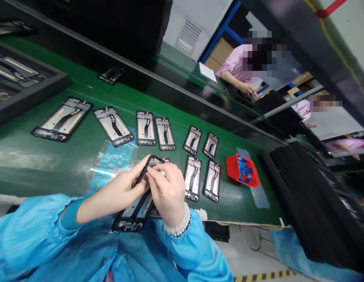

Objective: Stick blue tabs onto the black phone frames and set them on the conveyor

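A: Green belt (37, 156) carries rows of frames (145, 128); one frame (134, 209) is held up off its near edge, over the blue sleeves

B: How is it held?

A: Left hand (123, 192) is clamped on its upper edge, right hand (167, 190) pinches a small part at the top end

B: Risks?

A: My guess: a slack left grip lets it tip into the lap, or hard pinching bends the part. Film sheet (111, 164) lies just beside

B: Any writing?

A: None readable, not even on the red bin (242, 170)

L hand (127, 188) & R hand (167, 190) grip phone frame (134, 213); more frames (145, 128) on green belt (29, 164).
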Demonstrator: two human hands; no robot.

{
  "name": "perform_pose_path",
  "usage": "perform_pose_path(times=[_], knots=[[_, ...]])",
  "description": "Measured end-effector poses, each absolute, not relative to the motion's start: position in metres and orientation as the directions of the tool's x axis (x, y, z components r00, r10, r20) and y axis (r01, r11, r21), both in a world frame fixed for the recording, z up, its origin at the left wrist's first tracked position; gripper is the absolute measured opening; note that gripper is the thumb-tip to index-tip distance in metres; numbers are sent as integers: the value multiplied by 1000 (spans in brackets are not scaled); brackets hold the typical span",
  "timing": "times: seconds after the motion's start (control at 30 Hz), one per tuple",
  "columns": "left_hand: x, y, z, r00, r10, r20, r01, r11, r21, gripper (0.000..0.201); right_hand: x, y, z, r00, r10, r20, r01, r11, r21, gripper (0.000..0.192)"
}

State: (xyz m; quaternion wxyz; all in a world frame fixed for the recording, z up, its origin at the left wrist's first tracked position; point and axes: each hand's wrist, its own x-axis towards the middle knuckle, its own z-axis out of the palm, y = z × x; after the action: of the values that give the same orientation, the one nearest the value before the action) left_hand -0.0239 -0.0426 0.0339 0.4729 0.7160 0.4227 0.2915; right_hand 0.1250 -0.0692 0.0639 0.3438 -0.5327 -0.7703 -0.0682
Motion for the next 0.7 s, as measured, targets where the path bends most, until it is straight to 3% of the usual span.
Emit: perform_pose_path(times=[0.3, 0.37, 0.53, 0.63, 0.7], knots=[[-23, -48, 42, 521, 854, -11, 427, -250, 869, 64, 125, -68, 67, -337, 732, 592, 890, 453, -53, 11], [-23, -49, 42, 519, 855, -5, 417, -248, 874, 63, 124, -66, 64, -289, 736, 612, 889, 444, -113, 11], [-17, -49, 38, 494, 869, 41, 223, -172, 959, 59, 109, -67, 55, 53, 806, 590, 852, 271, -448, 8], [-13, -48, 36, 454, 891, 0, 112, -57, 992, 61, 112, -78, 53, 184, 776, 604, 858, 173, -483, 9], [-13, -46, 35, 420, 906, -57, 89, 21, 996, 66, 140, -84, 57, 241, 694, 678, 886, 128, -446, 8]])
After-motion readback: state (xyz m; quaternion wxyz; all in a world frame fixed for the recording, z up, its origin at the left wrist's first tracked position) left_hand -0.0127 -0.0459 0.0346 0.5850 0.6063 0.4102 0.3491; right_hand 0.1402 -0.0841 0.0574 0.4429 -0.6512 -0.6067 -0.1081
